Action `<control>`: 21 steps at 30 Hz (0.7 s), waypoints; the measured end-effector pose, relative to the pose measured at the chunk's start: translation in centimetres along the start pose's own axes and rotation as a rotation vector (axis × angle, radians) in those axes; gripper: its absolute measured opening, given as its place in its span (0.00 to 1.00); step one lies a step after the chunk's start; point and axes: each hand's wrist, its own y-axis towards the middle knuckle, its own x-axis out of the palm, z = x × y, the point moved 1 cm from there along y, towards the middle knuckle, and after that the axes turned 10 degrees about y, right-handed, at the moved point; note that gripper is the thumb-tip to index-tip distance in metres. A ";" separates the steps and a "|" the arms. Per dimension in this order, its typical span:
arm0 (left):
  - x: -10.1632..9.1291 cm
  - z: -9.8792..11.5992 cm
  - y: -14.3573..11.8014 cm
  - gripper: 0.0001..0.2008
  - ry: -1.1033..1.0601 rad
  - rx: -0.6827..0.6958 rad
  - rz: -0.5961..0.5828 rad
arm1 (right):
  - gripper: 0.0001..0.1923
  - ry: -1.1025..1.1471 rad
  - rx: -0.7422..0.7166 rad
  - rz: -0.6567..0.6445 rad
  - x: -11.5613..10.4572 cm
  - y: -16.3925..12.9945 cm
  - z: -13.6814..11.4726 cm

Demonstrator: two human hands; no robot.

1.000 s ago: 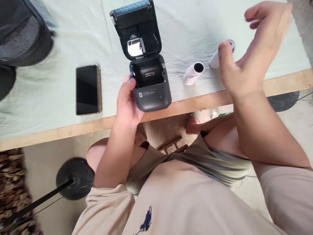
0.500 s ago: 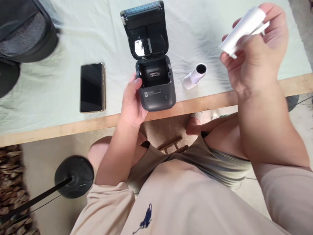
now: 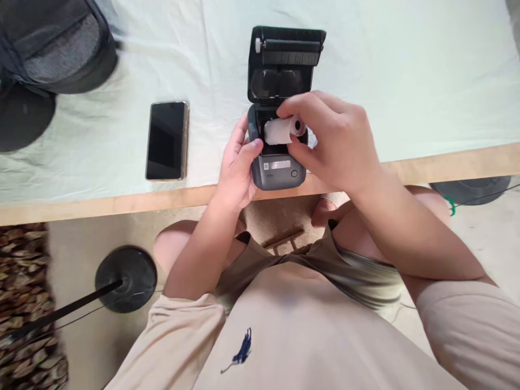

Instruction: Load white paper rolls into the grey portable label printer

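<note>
A small dark grey label printer (image 3: 279,172) sits at the table's near edge with its lid (image 3: 287,59) tipped open toward the back. My left hand (image 3: 238,165) grips the printer's left side. My right hand (image 3: 333,141) holds a white paper roll (image 3: 281,130) with thumb and fingers, right over the open paper bay. Whether the roll rests inside the bay is hidden by my fingers. The second roll seen earlier is out of sight behind my right hand.
A black phone (image 3: 167,140) lies face up to the left of the printer. The table (image 3: 447,162) is covered with a pale cloth and has a wooden front edge. A dark bag (image 3: 57,43) stands at the back left. Round black stand bases (image 3: 125,279) rest on the floor.
My right hand picked a paper roll off the table at the right and carried it left and down to the printer's open bay. My left hand stayed on the printer.
</note>
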 end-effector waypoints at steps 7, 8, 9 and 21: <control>-0.4 -0.4 0.4 0.15 -0.013 0.015 0.020 | 0.05 0.120 -0.179 0.166 0.4 -0.8 1.4; -0.5 -0.5 0.5 0.15 -0.001 0.018 0.024 | 0.04 0.161 -0.203 0.192 0.5 -0.8 1.7; -0.6 -0.6 0.5 0.16 0.008 0.021 0.025 | 0.03 0.212 -0.224 0.225 0.6 -0.7 2.0; -0.4 -0.4 0.6 0.14 -0.074 0.008 0.015 | 0.06 0.060 -0.285 0.139 0.0 -0.9 1.7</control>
